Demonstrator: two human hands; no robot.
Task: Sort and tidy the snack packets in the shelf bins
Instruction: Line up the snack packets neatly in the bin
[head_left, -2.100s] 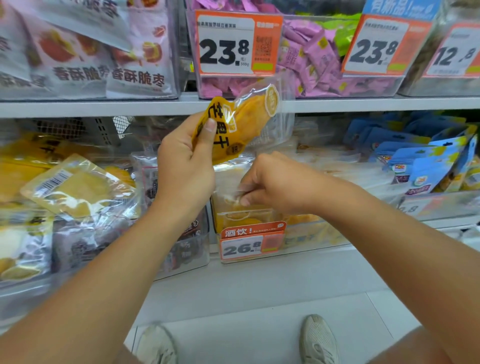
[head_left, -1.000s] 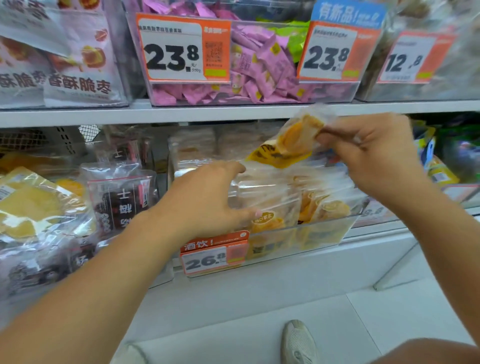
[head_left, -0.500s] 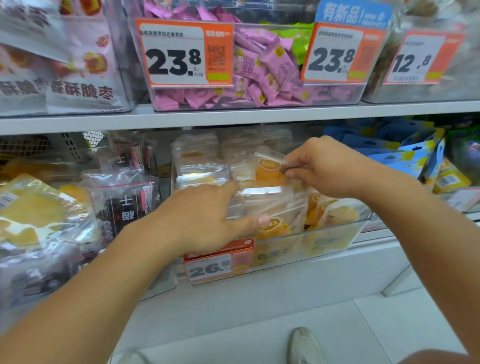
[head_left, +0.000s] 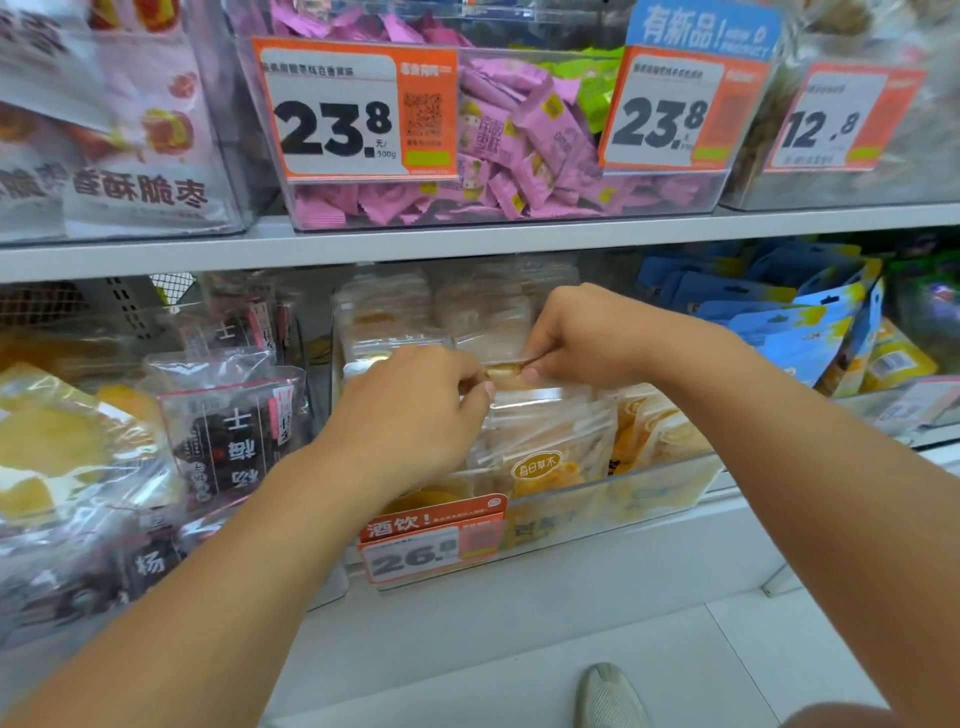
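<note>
Shop shelving carries clear bins. Right hand (head_left: 587, 332) and left hand (head_left: 415, 415) now both pinch the mango packet (head_left: 503, 372) between them, lowered from above into the clear bin (head_left: 649, 493) below both hands. Insertion is judged nearly complete.

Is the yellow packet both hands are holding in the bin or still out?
In. The yellow packet sits among the upright packets in the clear bin, pinched by left hand and right hand.
</note>
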